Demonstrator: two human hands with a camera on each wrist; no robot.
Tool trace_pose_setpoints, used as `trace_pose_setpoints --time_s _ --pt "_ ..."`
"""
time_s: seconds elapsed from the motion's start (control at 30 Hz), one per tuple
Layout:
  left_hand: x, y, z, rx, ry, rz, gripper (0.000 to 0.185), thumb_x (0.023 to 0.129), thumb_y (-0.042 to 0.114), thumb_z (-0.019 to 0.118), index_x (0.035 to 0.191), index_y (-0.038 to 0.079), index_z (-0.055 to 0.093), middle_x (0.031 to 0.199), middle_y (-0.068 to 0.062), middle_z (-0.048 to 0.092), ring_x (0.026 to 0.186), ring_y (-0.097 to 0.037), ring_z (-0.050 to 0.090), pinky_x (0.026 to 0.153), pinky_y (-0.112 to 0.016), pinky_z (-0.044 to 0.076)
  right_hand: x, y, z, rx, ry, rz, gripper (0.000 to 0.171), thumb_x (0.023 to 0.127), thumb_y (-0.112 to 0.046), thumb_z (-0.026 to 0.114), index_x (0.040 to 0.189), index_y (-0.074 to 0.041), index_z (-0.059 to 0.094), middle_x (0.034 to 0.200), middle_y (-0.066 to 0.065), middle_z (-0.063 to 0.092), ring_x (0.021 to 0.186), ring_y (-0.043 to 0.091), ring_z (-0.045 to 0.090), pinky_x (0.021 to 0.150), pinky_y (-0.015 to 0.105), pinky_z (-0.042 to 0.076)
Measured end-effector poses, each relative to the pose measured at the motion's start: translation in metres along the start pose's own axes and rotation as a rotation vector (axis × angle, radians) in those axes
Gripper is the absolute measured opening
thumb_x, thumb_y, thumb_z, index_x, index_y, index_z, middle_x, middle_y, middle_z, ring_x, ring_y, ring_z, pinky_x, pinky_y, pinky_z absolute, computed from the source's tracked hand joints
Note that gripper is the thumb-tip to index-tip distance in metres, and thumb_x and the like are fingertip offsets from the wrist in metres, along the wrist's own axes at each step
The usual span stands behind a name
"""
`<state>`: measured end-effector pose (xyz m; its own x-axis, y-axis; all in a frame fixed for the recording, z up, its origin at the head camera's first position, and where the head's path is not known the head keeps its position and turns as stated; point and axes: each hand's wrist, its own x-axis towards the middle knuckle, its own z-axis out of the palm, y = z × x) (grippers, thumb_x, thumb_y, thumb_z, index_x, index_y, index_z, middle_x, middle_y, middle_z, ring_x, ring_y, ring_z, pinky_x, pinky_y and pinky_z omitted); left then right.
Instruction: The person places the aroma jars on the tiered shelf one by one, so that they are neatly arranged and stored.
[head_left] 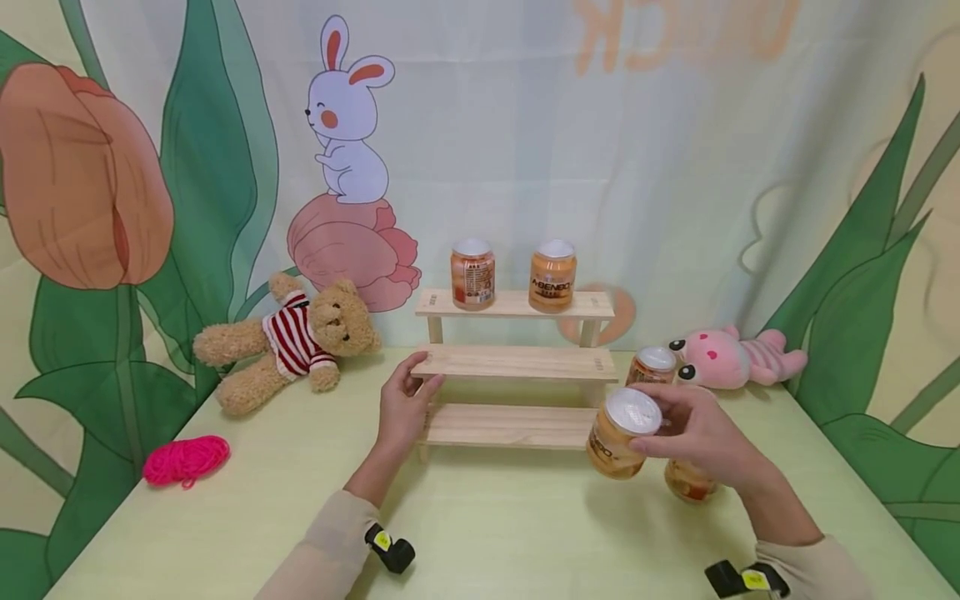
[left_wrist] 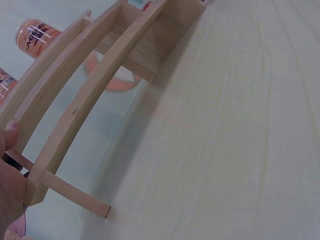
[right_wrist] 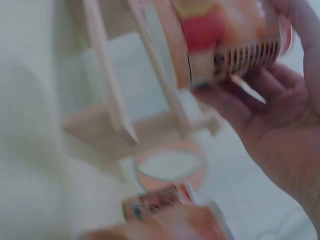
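A three-step wooden display shelf [head_left: 517, 362] stands on the table. My left hand [head_left: 405, 404] grips the left end of its middle step, the thumb against the board in the left wrist view. In my right hand [head_left: 705, 433] is a jar [head_left: 617, 446] with a white lid and amber contents, tilted and raised off the table in front of the shelf's right end. Two similar jars, one on the left [head_left: 473, 279] and one nearer the right [head_left: 552, 282], stand on the top step. Under and behind my right hand are two more jars [head_left: 651, 367], partly hidden.
A teddy bear [head_left: 296, 333] in a striped shirt lies at the back left, with a bundle of pink yarn [head_left: 186, 461] before it. At the back right lies a pink plush toy [head_left: 720, 358]. A printed curtain [head_left: 510, 150] hangs behind the table.
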<state>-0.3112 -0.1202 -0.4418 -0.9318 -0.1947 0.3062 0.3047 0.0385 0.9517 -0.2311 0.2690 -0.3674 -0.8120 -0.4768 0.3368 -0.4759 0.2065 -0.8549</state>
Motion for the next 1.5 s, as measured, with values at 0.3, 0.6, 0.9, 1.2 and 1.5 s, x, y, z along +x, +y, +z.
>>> trace_pose_setpoints --time_s 0.3,0.6,0.9,1.2,1.5 --pt "-0.013 0.032 0.000 0.035 -0.014 -0.010 0.048 0.093 -0.003 0.068 0.139 -0.005 0.052 0.120 -0.029 0.064 0.117 -0.035 0.060 0.078 -0.018 0.050 0.019 0.003 0.044 -0.006 0.150 0.159 0.062 0.080 -0.015 0.087 0.135 -0.003 0.062 0.119 0.014 0.069 0.103 0.020 0.067 0.077 0.034 0.057" --pt "0.000 0.000 0.000 0.010 0.005 -0.013 0.049 0.093 0.006 0.071 0.140 0.006 0.056 0.121 -0.022 0.067 0.115 -0.029 0.061 0.075 -0.015 0.049 0.039 -0.004 0.071 0.016 0.235 0.138 0.058 0.080 -0.019 0.087 0.133 -0.007 0.065 0.118 0.010 0.070 0.109 0.023 0.064 0.080 0.033 0.055" --pt "0.000 -0.002 0.000 0.019 0.013 -0.019 0.048 0.092 0.007 0.072 0.138 0.010 0.058 0.120 -0.017 0.068 0.113 -0.024 0.063 0.077 -0.016 0.050 0.065 -0.014 0.087 -0.020 0.295 0.139 0.062 0.078 -0.028 0.088 0.133 -0.011 0.065 0.116 0.006 0.072 0.108 0.021 0.065 0.083 0.033 0.054" --pt "-0.004 0.010 0.000 0.020 -0.009 -0.007 0.049 0.093 0.003 0.070 0.140 0.002 0.054 0.123 -0.024 0.065 0.117 -0.032 0.061 0.077 -0.017 0.050 0.100 -0.028 0.096 0.027 0.336 0.158 0.063 0.079 -0.035 0.087 0.134 -0.016 0.065 0.115 0.002 0.072 0.107 0.019 0.062 0.086 0.041 0.050" --pt "0.000 0.003 -0.001 0.017 -0.004 -0.017 0.051 0.093 0.003 0.070 0.141 0.004 0.054 0.123 -0.024 0.065 0.117 -0.032 0.061 0.076 -0.016 0.049 0.135 -0.027 0.107 0.050 0.356 0.188 0.057 0.080 -0.032 0.086 0.131 -0.017 0.067 0.118 0.004 0.070 0.109 0.021 0.063 0.086 0.040 0.052"
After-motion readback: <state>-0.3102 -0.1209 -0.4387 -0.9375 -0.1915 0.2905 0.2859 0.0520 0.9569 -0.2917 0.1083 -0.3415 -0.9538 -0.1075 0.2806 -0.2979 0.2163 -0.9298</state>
